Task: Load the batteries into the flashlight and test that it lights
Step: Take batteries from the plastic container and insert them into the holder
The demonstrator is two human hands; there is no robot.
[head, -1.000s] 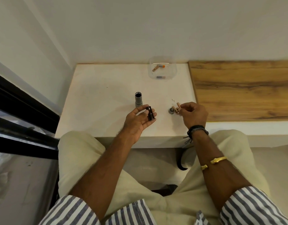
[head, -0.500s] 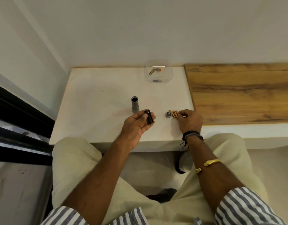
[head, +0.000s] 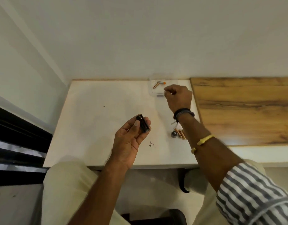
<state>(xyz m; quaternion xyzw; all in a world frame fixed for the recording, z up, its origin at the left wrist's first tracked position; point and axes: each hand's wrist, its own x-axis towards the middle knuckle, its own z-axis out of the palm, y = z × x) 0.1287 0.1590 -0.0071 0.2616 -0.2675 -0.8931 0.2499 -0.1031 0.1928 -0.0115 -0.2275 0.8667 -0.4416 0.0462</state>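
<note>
White worktop (head: 94, 120) carries a clear tub (head: 152, 93) at its far edge, where the right hand (head: 178, 97) hovers with fingers pinched together, while nearer, the left hand (head: 129, 140) clamps a black holder (head: 143, 125), left of loose batteries (head: 180, 133) beside a cap (head: 173, 134).

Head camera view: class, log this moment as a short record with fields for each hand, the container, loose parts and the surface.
left hand: holds a black battery holder above the table
right hand: fingers closed, at the clear container
container contents: one copper-coloured battery with an orange end
loose parts: batteries beside a small round cap
surface: white table
</note>
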